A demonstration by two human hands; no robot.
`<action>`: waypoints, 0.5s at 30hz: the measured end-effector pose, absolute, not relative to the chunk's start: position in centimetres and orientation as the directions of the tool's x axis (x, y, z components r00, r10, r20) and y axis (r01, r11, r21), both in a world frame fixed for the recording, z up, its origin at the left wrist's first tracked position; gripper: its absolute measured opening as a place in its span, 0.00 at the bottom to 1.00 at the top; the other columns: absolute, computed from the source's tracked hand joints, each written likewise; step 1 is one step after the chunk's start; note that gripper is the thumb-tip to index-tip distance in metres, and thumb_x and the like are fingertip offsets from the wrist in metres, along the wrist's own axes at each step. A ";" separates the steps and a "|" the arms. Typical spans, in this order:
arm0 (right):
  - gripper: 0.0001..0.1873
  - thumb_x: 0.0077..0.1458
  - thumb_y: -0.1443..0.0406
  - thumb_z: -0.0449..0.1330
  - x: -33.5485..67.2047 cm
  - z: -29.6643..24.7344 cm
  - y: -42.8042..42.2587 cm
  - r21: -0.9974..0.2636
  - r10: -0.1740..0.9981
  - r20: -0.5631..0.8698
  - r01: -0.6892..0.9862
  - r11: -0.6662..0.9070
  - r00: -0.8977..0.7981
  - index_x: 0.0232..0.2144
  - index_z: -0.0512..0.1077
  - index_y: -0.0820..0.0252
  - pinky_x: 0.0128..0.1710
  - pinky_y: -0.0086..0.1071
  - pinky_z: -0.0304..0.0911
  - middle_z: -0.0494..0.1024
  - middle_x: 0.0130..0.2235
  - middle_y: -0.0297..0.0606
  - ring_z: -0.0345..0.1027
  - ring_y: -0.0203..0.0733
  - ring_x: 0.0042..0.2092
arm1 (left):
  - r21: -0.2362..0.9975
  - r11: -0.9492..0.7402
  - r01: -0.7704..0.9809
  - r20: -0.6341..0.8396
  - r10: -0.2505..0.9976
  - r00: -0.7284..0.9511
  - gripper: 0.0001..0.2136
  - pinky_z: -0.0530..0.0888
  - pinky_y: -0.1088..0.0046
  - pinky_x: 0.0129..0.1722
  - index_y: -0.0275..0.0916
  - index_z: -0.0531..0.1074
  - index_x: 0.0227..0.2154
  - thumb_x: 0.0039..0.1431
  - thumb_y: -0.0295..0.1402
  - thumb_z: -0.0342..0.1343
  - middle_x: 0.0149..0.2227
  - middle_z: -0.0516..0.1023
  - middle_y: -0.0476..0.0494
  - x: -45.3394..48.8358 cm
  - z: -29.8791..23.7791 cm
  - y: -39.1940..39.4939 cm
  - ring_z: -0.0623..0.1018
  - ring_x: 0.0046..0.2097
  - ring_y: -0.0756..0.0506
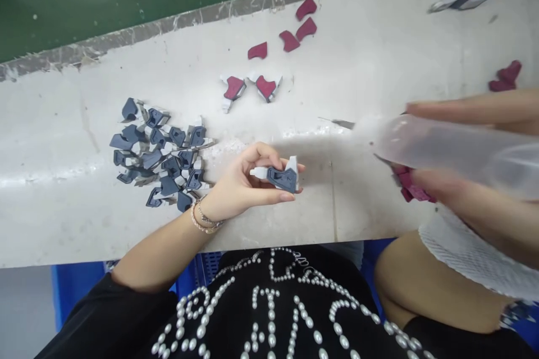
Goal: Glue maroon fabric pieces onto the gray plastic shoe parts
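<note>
My left hand (242,182) pinches a dark blue and white plastic part (283,176) between thumb and fingers, just above the white table (63,196). My right hand (455,179), blurred by motion, comes in from the right and is wrapped round a translucent squeeze bottle (446,148). The bottle's thin metal tip (342,123) points left, a little above and to the right of the blue part. Dark red pieces (410,185) show under the fingers of that hand.
A heap of several blue and white parts (162,154) lies to the left of my left hand. Dark red parts (290,39) are scattered further back, two with white pieces (250,87), others at the far right (505,76). A green floor lies beyond the table's far edge.
</note>
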State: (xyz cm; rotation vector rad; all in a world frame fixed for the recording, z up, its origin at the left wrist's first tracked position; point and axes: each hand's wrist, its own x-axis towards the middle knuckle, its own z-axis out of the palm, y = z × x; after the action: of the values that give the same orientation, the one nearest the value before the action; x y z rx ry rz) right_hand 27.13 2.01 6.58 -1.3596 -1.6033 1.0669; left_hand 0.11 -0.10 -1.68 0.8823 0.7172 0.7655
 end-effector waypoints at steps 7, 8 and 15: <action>0.18 0.55 0.67 0.69 22.8 4.3 3.7 -0.960 0.937 -0.004 0.263 0.093 -0.348 0.44 0.66 0.53 0.34 0.32 0.69 0.77 0.41 0.31 0.74 0.37 0.38 | 0.877 0.382 -0.292 -0.207 0.848 0.488 0.36 0.85 0.77 0.38 0.48 0.67 0.58 0.48 0.20 0.71 0.47 0.85 0.45 -0.3 -1.3 0.0 0.87 0.38 0.46; 0.19 0.55 0.65 0.69 22.4 3.8 4.0 -0.950 0.923 -0.009 0.292 0.113 -0.386 0.45 0.66 0.53 0.37 0.33 0.69 0.77 0.42 0.32 0.73 0.39 0.40 | 0.884 0.390 -0.259 -0.231 0.845 0.482 0.38 0.85 0.76 0.38 0.49 0.65 0.61 0.48 0.20 0.71 0.46 0.85 0.45 -0.4 -1.1 0.0 0.87 0.38 0.45; 0.14 0.60 0.57 0.67 21.5 2.6 5.0 -0.836 0.870 -0.038 0.492 0.242 -0.492 0.46 0.74 0.55 0.55 0.44 0.59 0.80 0.47 0.35 0.69 0.47 0.50 | 0.947 0.316 -0.056 -0.268 0.875 0.402 0.36 0.85 0.77 0.38 0.52 0.66 0.63 0.52 0.26 0.70 0.47 0.84 0.45 -1.2 -0.4 0.3 0.84 0.47 0.44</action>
State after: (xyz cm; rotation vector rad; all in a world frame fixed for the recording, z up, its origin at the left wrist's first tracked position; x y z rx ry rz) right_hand 21.55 5.01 2.62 -1.2435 -2.0822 1.1561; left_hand -1.15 0.26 -0.38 1.0668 0.9607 0.7571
